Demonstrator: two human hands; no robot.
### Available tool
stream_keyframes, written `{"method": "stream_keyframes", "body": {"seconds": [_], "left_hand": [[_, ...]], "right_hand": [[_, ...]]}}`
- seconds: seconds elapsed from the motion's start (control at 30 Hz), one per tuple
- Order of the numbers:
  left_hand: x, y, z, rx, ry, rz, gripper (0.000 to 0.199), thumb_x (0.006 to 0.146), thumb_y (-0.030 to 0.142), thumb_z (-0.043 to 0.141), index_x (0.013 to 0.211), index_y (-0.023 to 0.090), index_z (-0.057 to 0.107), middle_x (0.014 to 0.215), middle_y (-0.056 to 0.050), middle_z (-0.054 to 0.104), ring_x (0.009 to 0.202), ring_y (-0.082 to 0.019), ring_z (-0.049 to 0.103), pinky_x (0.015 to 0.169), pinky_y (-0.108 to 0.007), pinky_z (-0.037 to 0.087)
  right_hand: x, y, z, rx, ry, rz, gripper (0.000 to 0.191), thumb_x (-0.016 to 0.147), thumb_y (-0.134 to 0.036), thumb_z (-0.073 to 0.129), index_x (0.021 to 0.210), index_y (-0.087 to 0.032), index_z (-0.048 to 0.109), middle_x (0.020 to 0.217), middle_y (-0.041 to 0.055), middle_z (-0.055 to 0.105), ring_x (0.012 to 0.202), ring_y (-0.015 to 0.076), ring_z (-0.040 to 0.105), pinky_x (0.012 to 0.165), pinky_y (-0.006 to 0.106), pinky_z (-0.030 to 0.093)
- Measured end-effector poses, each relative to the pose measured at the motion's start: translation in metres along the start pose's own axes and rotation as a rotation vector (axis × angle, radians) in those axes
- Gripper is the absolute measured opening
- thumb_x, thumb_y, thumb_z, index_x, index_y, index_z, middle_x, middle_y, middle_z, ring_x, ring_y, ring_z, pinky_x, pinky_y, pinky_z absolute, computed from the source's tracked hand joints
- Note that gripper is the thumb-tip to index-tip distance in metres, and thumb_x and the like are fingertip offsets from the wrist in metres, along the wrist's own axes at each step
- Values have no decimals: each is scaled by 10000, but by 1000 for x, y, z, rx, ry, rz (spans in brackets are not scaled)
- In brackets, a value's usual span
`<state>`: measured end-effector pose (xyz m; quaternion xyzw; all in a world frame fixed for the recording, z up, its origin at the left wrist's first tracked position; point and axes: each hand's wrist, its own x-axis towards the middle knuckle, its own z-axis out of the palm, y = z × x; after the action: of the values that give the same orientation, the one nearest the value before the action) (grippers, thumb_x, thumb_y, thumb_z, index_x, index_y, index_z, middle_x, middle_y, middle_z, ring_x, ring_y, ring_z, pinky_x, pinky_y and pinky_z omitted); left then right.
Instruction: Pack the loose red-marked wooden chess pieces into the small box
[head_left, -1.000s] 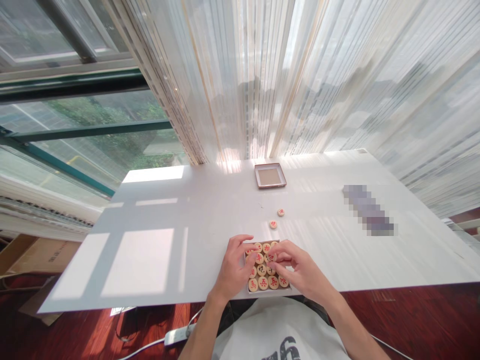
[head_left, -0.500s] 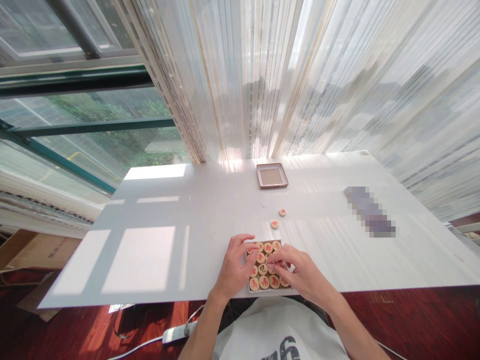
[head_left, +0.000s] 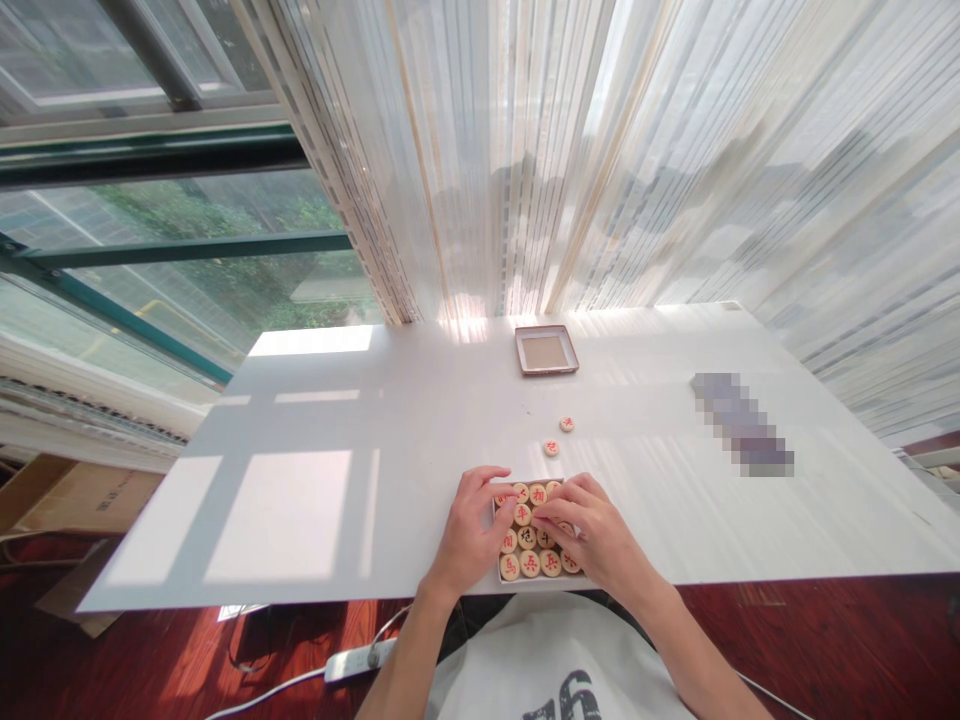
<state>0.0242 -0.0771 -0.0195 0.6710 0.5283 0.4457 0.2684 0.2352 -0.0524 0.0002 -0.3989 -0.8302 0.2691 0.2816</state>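
A shallow box of round wooden Chinese chess pieces with red and black characters sits at the table's near edge, the pieces lying in rows. My left hand rests along the box's left side, its thumb and fingers apart over the pieces there. Over the right part of the box is my right hand, thumb and fingertips pinched together at a piece in the second row from the back, which they mostly cover. Two loose pieces, a nearer one and a farther one, lie beyond the box.
An upturned box lid lies near the back of the white table. A pixelated dark object is to the right. Sheer striped curtains hang behind. On the red floor, a power strip and a cardboard box show at left.
My right hand has shifted slightly; its pinching fingers now cover more of the second row, and the black-marked piece below shows more. My left hand and the loose pieces stay put.
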Motion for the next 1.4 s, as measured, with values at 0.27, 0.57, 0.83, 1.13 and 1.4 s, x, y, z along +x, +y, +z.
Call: {"method": "stream_keyframes", "body": {"seconds": [0.27,0.57,0.83,1.13,1.4], "left_hand": [[0,1,-1,-3,-4,-4,151,946,196,573,1025,249,690,1223,-74,605,1194,-238,542,1046,-451,472],[0,1,0,15,5,-11,142,943,201,575,1008,246,693,1222,-77,613,1193,-243,552,1039,-451,482],[25,18,-10,53,-154,26,165,950,246,579,1076,267,684,1221,-62,634,1186,-233,573,1039,-427,487],[117,17,19,210,-414,187,245,903,279,633,1147,267,660,1119,-39,691,1049,-228,651,939,-364,530],[154,9,60,453,-455,154,253,848,296,670,1083,204,648,1022,-73,667,988,-257,643,815,-347,543]], "right_hand": [[0,6,5,-18,52,10,132,953,-236,599,944,-278,724,895,64,640,871,238,547,783,400,530],[0,12,-13,-6,175,120,165,979,-316,552,1003,-291,713,856,65,645,869,259,584,784,418,524],[14,29,-40,13,260,280,246,975,-425,527,1030,-266,706,1023,87,682,902,252,630,584,322,533],[1,46,-30,149,320,348,284,966,-455,539,989,-226,707,980,73,728,843,227,665,768,363,546],[-10,61,-26,349,387,456,301,931,-486,587,998,-215,701,948,62,741,842,228,693,785,353,552]]}}
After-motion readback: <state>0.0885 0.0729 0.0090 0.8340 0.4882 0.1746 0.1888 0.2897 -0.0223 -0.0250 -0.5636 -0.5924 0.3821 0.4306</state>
